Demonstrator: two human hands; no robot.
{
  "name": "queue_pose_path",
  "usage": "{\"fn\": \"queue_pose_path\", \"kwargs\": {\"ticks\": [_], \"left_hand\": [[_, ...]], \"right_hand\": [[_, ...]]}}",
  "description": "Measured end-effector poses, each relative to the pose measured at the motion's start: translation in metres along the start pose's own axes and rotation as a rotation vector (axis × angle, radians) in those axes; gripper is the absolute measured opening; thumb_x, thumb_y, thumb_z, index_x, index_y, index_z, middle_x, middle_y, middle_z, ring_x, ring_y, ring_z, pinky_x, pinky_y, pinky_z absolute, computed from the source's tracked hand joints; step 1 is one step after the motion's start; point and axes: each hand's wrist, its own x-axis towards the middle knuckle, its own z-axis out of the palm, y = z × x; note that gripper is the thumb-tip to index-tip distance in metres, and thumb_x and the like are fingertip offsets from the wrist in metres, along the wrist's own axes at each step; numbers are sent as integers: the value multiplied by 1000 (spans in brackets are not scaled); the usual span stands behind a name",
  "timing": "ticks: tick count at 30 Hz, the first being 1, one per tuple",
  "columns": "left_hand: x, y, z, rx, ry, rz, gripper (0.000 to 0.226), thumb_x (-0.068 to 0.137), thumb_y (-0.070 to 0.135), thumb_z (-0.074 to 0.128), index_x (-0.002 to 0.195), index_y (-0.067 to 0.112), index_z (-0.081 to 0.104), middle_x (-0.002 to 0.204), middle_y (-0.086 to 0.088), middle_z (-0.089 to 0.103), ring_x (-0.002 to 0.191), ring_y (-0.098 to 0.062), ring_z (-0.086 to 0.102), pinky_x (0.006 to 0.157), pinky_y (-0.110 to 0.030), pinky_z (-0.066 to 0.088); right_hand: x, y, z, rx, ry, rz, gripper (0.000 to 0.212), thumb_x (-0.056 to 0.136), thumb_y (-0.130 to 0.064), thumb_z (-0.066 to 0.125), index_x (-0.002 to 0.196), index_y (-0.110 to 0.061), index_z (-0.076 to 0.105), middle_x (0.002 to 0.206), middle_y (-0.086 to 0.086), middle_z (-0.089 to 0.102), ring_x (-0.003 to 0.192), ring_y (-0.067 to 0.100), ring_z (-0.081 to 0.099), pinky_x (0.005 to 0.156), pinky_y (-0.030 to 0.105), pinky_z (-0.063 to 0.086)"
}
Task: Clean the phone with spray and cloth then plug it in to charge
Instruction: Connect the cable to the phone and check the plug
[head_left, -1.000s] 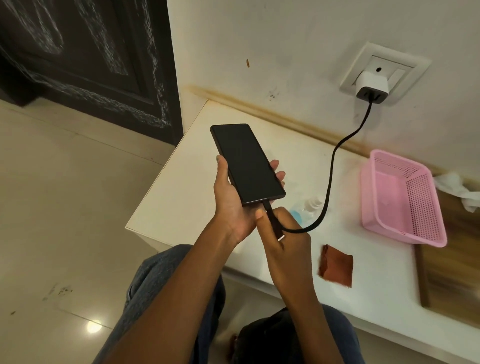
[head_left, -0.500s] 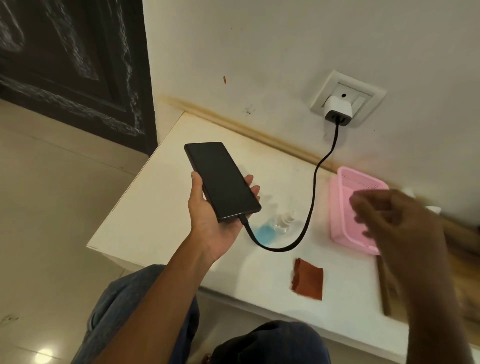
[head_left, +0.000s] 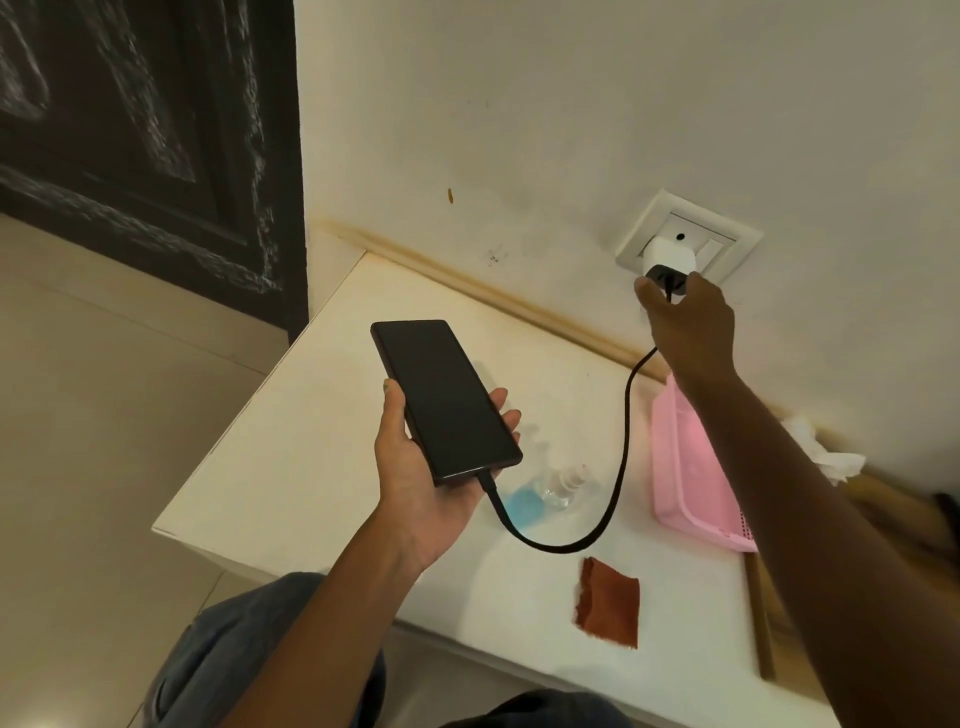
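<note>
My left hand (head_left: 421, 483) holds the black phone (head_left: 447, 402) screen-up above the white table (head_left: 291, 467). A black cable (head_left: 621, 457) is plugged into the phone's lower end and loops up to the white charger adapter (head_left: 670, 254) in the wall socket (head_left: 727, 244). My right hand (head_left: 691, 322) is stretched out to the wall, with thumb and fingers on either side of the adapter's lower end. The spray bottle (head_left: 545, 491) with blue liquid lies on its side on the table below the phone. The brown cloth (head_left: 608, 603) lies flat near the front edge.
A pink plastic basket (head_left: 680, 467) stands on the table under my right forearm. A crumpled white tissue (head_left: 821, 452) lies by the wall behind it. A wooden board (head_left: 763, 623) adjoins the table on the right. A dark door (head_left: 145, 130) is at the left.
My right hand let go of the cable plug at the phone, swung right and up, and now reaches the adapter at the wall socket. The left hand keeps holding the plugged-in phone.
</note>
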Motion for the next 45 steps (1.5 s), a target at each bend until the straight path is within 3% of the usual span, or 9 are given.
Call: {"fn": "queue_pose_path", "kwargs": {"ticks": [10,13,15,17,21,27,34,39,45], "left_hand": [[0,-1,0,44,-24,-37,73,87,68,36,125,11,59,115,-20,67,92,-34,68,87,-43,52],[0,-4,1,48,-23,-48,73,87,68,36,125,11,59,116,-21,67,93,-34,68,86,-42,52],[0,-5,0,56,-23,-52,73,87,69,35,126,12,59,115,-20,67,93,-34,68,85,-42,52],[0,-5,1,58,-26,-53,73,87,69,35,127,12,59,115,-19,68,92,-33,68,84,-41,54],[1,-4,0,50,-25,-46,73,87,69,36,127,12,58,113,-19,68,91,-32,68,86,-41,54],[3,-5,-2,60,-38,-57,72,87,69,35,127,13,58,114,-18,68,90,-31,69,79,-38,58],[3,-6,-2,45,-49,-60,72,87,69,37,124,12,60,111,-18,69,90,-32,69,81,-39,57],[3,-9,-3,46,-62,-60,70,87,69,37,124,13,60,112,-18,69,92,-32,69,83,-41,56],[4,-11,-3,33,-77,-67,70,87,68,38,123,13,61,113,-20,68,90,-33,69,80,-41,57]], "right_hand": [[16,-8,27,0,119,199,46,86,-37,55,112,0,57,109,15,63,103,31,58,77,30,43],[21,-5,21,-26,68,175,36,84,-36,57,83,0,59,87,11,55,93,29,57,69,27,34],[21,0,13,-17,16,141,38,82,-34,59,57,-12,40,66,3,40,77,26,47,64,26,31],[17,7,3,-16,28,91,41,81,-32,60,52,-18,35,57,-3,35,71,22,42,56,24,30],[9,20,0,-9,228,48,23,80,-28,62,78,-7,70,70,7,64,69,24,58,65,22,37],[16,19,10,-46,260,-6,23,80,-13,54,76,4,70,66,17,61,49,17,46,46,14,29],[26,23,5,-168,186,-107,22,78,-11,54,77,5,69,70,21,64,64,31,57,55,22,37],[33,25,-6,-144,95,-167,19,75,-9,56,70,5,68,70,23,67,58,29,57,61,24,44],[28,39,-11,-205,79,-167,34,88,-27,46,67,-4,59,74,17,66,70,34,61,61,33,43]]}}
